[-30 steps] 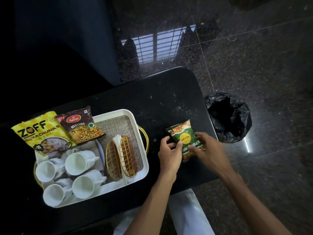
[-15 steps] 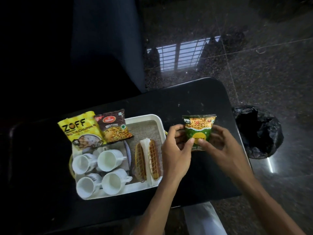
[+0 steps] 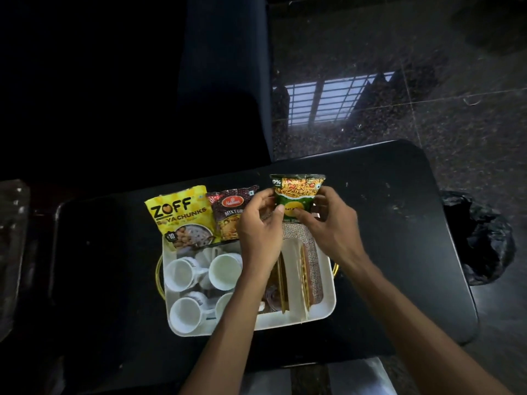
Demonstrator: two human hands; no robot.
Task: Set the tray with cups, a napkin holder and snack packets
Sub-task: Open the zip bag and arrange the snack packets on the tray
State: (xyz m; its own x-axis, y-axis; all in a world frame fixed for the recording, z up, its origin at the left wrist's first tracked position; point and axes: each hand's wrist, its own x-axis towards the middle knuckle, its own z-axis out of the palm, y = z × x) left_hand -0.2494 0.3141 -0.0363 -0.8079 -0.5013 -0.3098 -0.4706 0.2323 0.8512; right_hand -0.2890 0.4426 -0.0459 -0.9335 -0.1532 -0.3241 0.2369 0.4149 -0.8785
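A white tray (image 3: pixel 325 312) with gold handles sits on a black table (image 3: pixel 399 223). Several white cups (image 3: pixel 225 270) fill its left half, and a gold wire napkin holder (image 3: pixel 293 280) stands on a burlap mat at its right. A yellow soya chunks packet (image 3: pixel 179 215) and a dark mixture packet (image 3: pixel 228 215) lean on the tray's far rim. My left hand (image 3: pixel 259 232) and my right hand (image 3: pixel 328 226) both pinch a green snack packet (image 3: pixel 296 192), upright over the tray's far right corner, next to the mixture packet.
A black bin bag (image 3: pixel 479 238) sits on the floor just right of the table. A dark chair (image 3: pixel 222 81) stands behind the table. The polished stone floor (image 3: pixel 427 81) reflects a window. Something clear and crinkled (image 3: pixel 11 238) lies at the far left edge.
Both hands lifted the green packet off the table right of the tray and carried it left, to the tray's far right corner. It now stands upright.
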